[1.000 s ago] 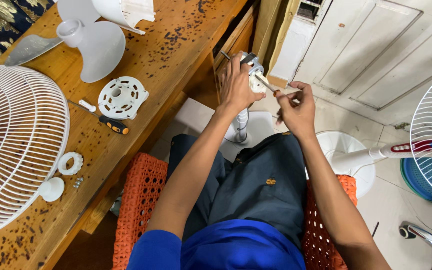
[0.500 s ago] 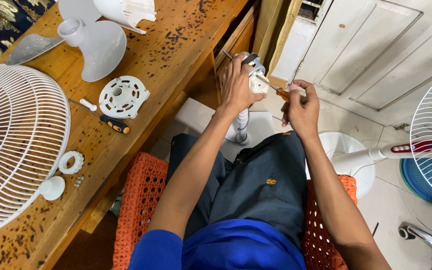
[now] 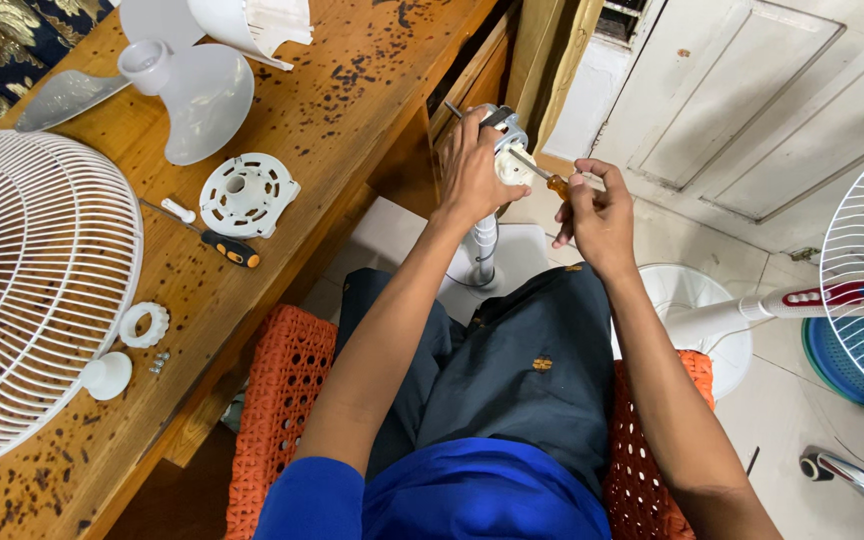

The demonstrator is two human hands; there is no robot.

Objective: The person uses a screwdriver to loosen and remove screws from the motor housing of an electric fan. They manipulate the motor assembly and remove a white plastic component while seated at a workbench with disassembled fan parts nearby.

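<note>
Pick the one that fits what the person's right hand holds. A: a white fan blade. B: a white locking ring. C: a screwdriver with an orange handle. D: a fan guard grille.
C: the right hand grips a screwdriver with an orange handle, its tip at the fan motor head that the left hand steadies.
</note>
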